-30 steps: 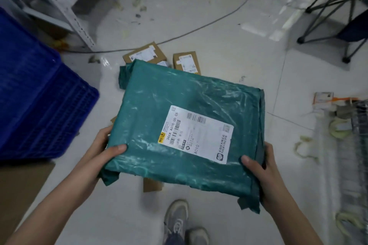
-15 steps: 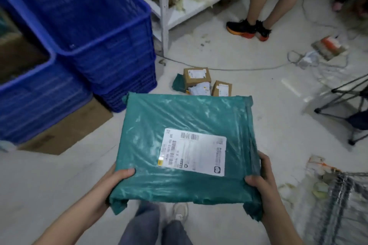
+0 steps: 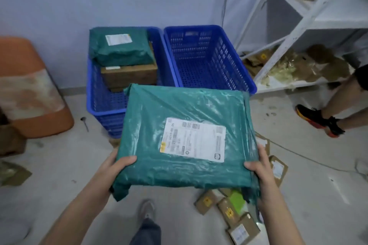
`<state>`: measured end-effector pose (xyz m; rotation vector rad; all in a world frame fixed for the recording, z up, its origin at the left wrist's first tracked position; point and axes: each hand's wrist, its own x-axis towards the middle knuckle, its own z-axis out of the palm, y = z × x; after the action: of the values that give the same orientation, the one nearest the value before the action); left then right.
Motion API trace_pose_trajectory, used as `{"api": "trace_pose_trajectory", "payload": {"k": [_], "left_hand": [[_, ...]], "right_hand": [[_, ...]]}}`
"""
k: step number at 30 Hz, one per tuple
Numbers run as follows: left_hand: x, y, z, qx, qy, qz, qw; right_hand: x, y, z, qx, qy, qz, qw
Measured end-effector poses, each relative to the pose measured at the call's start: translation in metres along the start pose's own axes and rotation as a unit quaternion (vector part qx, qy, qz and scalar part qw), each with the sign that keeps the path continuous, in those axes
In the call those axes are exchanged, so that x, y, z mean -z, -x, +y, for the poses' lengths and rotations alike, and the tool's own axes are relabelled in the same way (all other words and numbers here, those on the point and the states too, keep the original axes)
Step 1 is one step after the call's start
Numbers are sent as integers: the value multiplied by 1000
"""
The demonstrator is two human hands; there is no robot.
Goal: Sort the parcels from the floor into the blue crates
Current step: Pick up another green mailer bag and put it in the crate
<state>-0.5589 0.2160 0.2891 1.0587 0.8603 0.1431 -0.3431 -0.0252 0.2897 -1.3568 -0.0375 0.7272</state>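
A large green plastic-wrapped parcel [image 3: 179,113] with a white shipping label is held flat in front of me. My left hand [image 3: 117,163] grips its near left corner and my right hand [image 3: 258,167] grips its near right corner. Beyond it, two blue crates stand side by side against the wall. The left crate [image 3: 95,93] holds a green parcel [image 3: 119,47] on top of a brown box [image 3: 129,75]. The right crate [image 3: 211,59] has nothing visible in it. Several small cardboard parcels [image 3: 229,211] lie on the floor by my right forearm.
A white metal shelf rack [image 3: 294,20] stands to the right of the crates, with packing scraps on its lowest shelf. Another person's leg and black-orange shoe [image 3: 316,119] are at the right. An orange chair [image 3: 33,85] is at the left. My own foot [image 3: 147,209] is below.
My view has swung from the floor up to the two blue crates, which are now straight ahead. Both hands keep the same hold on the green parcel.
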Motion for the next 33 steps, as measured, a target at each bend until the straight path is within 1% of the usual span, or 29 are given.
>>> {"api": "trace_pose_trajectory", "payload": {"k": [2, 6, 12, 17, 21, 26, 30, 33], "left_hand": [[29, -14, 24, 4, -19, 8, 1000], [71, -33, 69, -17, -21, 22, 999], [107, -72, 95, -22, 25, 58, 998], [118, -112, 99, -23, 83, 88, 992], [122, -146, 115, -14, 94, 120, 988], [126, -191, 139, 17, 107, 154, 982], [121, -219, 144, 11, 125, 173, 977], [125, -241, 140, 30, 162, 201, 966]], "right_hand": [[-36, -26, -6, 3, 29, -15, 999], [-95, -65, -10, 8, 16, -32, 999], [-154, -111, -17, -25, 17, -56, 998], [-176, -164, -21, -44, 35, -83, 995], [-196, -216, -20, -74, 37, -105, 991], [-213, -271, -21, -106, 55, -122, 985], [-220, -311, -21, -145, 53, -131, 979], [-224, -340, -11, -186, 73, -128, 971]]}}
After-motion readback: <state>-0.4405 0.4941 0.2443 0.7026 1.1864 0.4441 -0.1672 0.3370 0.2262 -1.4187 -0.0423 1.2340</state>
